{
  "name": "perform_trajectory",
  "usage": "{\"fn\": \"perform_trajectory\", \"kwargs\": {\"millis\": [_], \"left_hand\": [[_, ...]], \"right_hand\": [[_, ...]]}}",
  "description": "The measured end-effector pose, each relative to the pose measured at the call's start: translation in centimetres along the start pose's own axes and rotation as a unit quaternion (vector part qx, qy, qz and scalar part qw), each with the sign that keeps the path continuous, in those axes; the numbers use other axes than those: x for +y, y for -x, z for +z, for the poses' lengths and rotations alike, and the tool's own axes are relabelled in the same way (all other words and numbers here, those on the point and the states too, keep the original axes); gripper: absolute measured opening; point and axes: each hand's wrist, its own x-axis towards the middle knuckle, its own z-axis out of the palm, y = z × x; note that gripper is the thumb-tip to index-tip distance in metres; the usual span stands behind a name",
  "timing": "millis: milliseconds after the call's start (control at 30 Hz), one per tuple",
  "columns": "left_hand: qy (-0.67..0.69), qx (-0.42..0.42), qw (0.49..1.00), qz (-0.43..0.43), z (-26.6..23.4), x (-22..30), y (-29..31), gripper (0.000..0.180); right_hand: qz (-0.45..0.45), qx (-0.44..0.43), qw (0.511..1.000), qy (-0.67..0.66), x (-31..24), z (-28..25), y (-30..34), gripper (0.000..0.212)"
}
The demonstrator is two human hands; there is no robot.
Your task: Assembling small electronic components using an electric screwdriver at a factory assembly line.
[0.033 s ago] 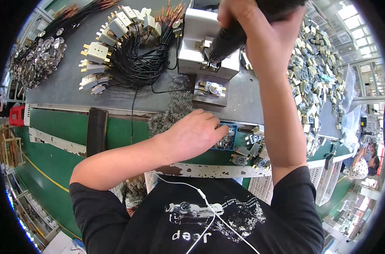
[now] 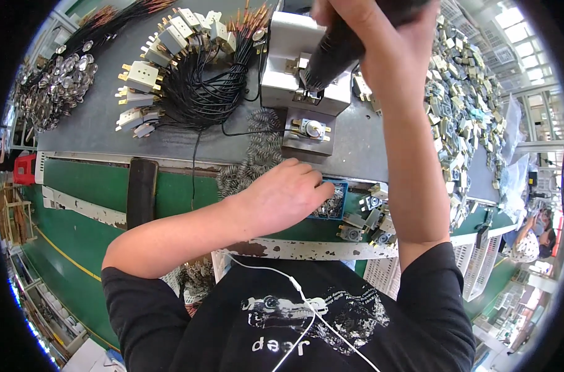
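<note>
My right hand [image 2: 393, 49] grips a black power screwdriver [image 2: 336, 57], its nose slanting down onto a pale metal fixture block [image 2: 283, 77]. The tool's tip meets small metal pieces in that block. In front sits a lower metal block [image 2: 297, 147] bearing a small part with a round white centre and brass tabs [image 2: 313, 129]; a black wire runs from it to the left. My left hand [image 2: 285, 197] has its fingers curled in beside a blue tray [image 2: 344, 201] of small metal pieces, close to a heap of coil springs [image 2: 232, 180]. Whatever its fingertips hold is hidden.
Wired plug-like parts [image 2: 142, 75] fan around a black cable bundle [image 2: 201, 102]. Round metal discs [image 2: 62, 87] lie far left. Many small pale parts [image 2: 458, 99] cover the right side. Several grey parts [image 2: 372, 220] sit beside the tray. Another person [image 2: 533, 239] is at the far right.
My right hand and the screwdriver's upper end have shifted slightly to the left, while its tip stays on the block. The left hand looks unmoved.
</note>
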Motion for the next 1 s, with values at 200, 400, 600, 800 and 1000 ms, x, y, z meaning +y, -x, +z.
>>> {"fn": "perform_trajectory", "kwargs": {"millis": [200, 400, 600, 800, 1000], "left_hand": [[0.020, -0.025, 1.000, -0.001, -1.6, -0.3, -0.3, 0.013], [-0.053, 0.167, 0.981, -0.083, -6.6, -3.8, -1.4, 0.004], [-0.061, 0.142, 0.984, -0.084, -3.2, -5.5, -1.2, 0.013], [-0.058, 0.132, 0.985, -0.096, -2.1, -6.3, -1.3, 0.013], [0.039, 0.163, 0.983, -0.076, -1.6, -7.6, -1.3, 0.012]], "right_hand": [[0.007, 0.033, 0.999, -0.026, 0.7, 1.4, 0.0, 0.065], [-0.045, 0.119, 0.990, -0.067, 0.4, 2.3, 1.2, 0.071], [0.078, 0.145, 0.986, -0.017, -3.6, 1.3, 2.9, 0.048], [0.136, 0.077, 0.987, -0.046, -4.7, 0.0, 3.9, 0.035], [-0.351, 0.025, 0.930, -0.110, 5.2, -0.4, 1.5, 0.064]]}}
